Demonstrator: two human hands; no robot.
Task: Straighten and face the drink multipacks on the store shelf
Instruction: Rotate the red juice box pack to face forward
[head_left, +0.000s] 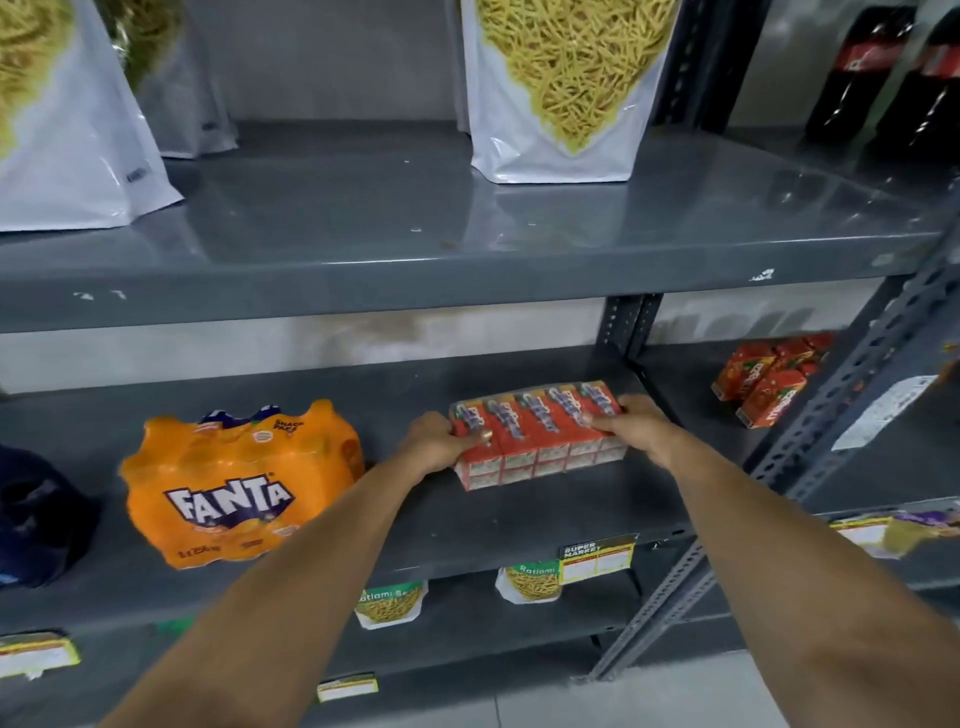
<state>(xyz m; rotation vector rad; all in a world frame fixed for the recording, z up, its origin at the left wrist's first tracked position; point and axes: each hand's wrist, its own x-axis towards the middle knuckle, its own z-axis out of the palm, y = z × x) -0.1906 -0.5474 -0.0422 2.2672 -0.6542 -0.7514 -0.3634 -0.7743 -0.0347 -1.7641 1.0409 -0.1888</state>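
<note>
My left hand (441, 441) and right hand (631, 421) clamp the ends of the red juice-carton multipack (537, 434) on the grey shelf (519, 519), thumbs on top.

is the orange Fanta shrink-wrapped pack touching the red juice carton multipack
Apart. The head view shows bare grey shelf and the left hand between the orange Fanta shrink-wrapped pack and the red juice carton multipack.

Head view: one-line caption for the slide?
Both hands, left hand and right hand, grip the ends of a red juice-box multipack on the grey shelf, beside an orange Fanta pack.
</note>
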